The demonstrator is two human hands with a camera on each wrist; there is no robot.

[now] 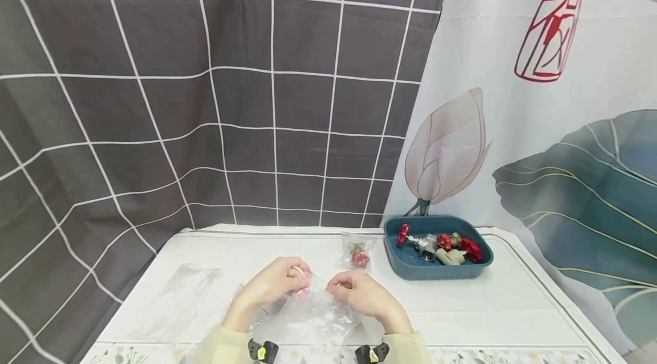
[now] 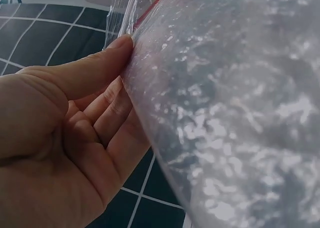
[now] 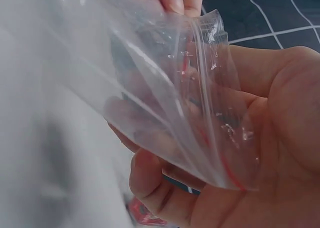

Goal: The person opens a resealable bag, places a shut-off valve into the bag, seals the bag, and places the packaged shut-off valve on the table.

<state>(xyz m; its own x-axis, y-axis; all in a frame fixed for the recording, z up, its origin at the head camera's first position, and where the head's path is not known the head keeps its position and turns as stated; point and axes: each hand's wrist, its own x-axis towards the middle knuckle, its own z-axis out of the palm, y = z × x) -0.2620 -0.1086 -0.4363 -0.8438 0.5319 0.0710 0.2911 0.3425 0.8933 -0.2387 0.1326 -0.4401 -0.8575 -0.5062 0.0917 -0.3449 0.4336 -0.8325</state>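
Pinching one edge of the clear bag (image 1: 308, 324) near its red-lined closure (image 3: 203, 83), your left hand (image 1: 279, 283) is sitting opposite your right hand (image 1: 363, 294), which is gripping the closure end; this two-sided hold is probably keeping the slack film spread. The bag is extending from between both hands toward you, above the white table (image 1: 241, 245). Beyond them, a bagged valve (image 1: 360, 259) is lying near the blue tray (image 1: 441, 274), whose walls are presumably keeping the loose valves (image 1: 427, 247) gathered. Leftward, thin clear plastic (image 1: 179, 298) is lying flat.
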